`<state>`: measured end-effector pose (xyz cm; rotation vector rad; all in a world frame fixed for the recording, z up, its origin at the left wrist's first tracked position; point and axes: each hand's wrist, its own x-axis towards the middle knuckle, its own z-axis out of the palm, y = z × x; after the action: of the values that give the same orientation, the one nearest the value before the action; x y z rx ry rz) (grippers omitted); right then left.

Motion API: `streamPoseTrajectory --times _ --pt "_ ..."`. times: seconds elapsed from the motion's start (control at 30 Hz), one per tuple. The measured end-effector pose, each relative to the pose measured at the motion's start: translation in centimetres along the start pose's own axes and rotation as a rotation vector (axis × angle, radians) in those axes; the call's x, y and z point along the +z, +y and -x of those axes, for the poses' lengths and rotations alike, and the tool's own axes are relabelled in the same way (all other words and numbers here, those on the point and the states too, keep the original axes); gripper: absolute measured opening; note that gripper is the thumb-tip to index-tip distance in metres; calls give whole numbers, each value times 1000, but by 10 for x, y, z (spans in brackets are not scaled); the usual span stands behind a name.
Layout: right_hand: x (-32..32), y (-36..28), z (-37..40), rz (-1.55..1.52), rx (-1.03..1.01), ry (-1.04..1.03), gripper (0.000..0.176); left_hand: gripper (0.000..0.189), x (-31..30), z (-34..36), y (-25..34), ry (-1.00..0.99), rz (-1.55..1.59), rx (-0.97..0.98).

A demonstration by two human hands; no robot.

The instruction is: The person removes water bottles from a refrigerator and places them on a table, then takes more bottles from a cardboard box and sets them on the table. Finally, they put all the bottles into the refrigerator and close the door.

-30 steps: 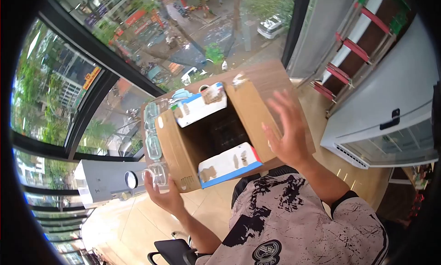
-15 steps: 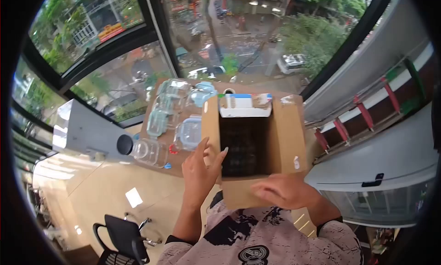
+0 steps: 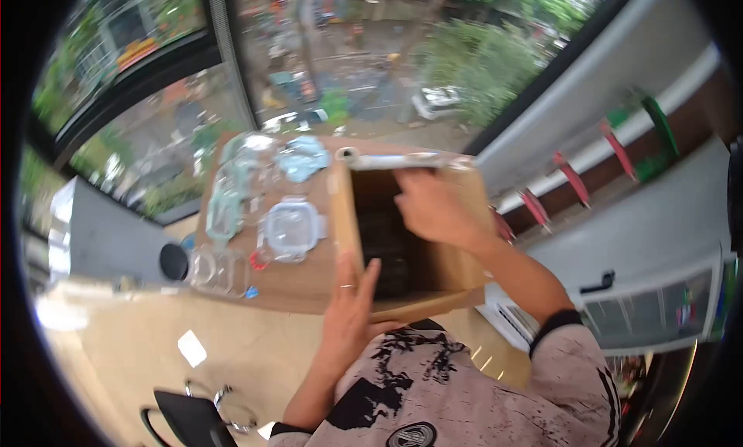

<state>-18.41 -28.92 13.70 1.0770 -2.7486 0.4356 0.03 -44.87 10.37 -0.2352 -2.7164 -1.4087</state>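
Observation:
An open cardboard box [image 3: 466, 246] with a dark interior stands on the table in front of me. My left hand [image 3: 348, 311] is at its near left corner. The fingers straddle the left wall's edge, with a ring on one of them, and the thumb lies along the near side. Over the opening, my right hand [image 3: 437, 207] reaches to the far wall, its fingers bent down beside the white-printed far flap [image 3: 387, 161]. Motion blur and the hand itself hide the right fingertips. What lies at the bottom of the box is too dark to tell.
Left of the box, the brown table [image 3: 290, 292] holds clear lidded containers [image 3: 290, 229], a crumpled light-blue item [image 3: 302, 159] and a clear jar with a dark lid [image 3: 174, 261]. Windows stand behind. A black chair [image 3: 186, 420] is at lower left, a grey cabinet [image 3: 573, 269] at right.
My right hand has moved from the near flap across the opening to the far wall. The far flap now shows nearly edge-on. My left hand has slid to the near left corner. The view has shifted.

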Motion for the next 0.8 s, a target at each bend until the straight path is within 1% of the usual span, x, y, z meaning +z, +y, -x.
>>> streamPoseTrajectory --times 0.03,0.07,0.1,0.13,0.17,0.2,0.23,0.27,0.33,0.4,0.43,0.47,0.53,0.57,0.6,0.67,0.7,0.77,0.8 --pt "-8 -1 -5 -50 60 -2 51 98 5 1 -4 30 -3 5" --pt "-5 2 -11 94 55 114 56 95 8 3 -8 49 -12 9" --pt "-9 4 -19 172 94 152 55 92 11 5 -9 82 18 11" --pt "-7 15 -30 132 98 199 56 89 12 5 -8 100 61 32" --pt "-1 27 -43 102 55 247 47 88 11 5 -7 116 76 35" --pt "6 34 -57 94 60 240 47 88 10 6 -8 109 75 25" --pt "12 43 -67 -52 165 -35 47 87 11 6 -7 144 106 19" --pt "13 52 -72 -198 273 -305 53 86 13 6 -5 176 139 18" --pt "19 46 -81 9 294 -418 66 85 15 5 -5 158 125 9" --pt "37 55 -82 -9 238 -353 68 85 17 4 -7 175 170 -26" --pt "32 50 -81 -29 193 -363 68 84 18 4 -7 170 179 -34" --pt "26 46 -81 -42 152 -369 67 84 18 2 -7 145 204 -2" --pt "35 44 -66 -174 195 -66 49 84 18 3 -5 180 107 -17" --pt "35 35 -60 -90 78 168 37 84 18 4 -5 157 128 -1" --pt "30 25 -52 -8 -53 396 26 81 18 4 -5 183 156 -7" --pt "4 -5 -29 -135 -30 247 20 78 23 2 -5 214 182 -21" --pt "5 -10 -20 -161 -125 267 14 77 24 2 -6 225 178 -23" --pt "9 -19 -2 -207 -55 -154 15 77 23 6 -10 232 158 -38" --pt "19 -18 4 -128 40 -500 22 79 23 7 -12 220 176 -44"
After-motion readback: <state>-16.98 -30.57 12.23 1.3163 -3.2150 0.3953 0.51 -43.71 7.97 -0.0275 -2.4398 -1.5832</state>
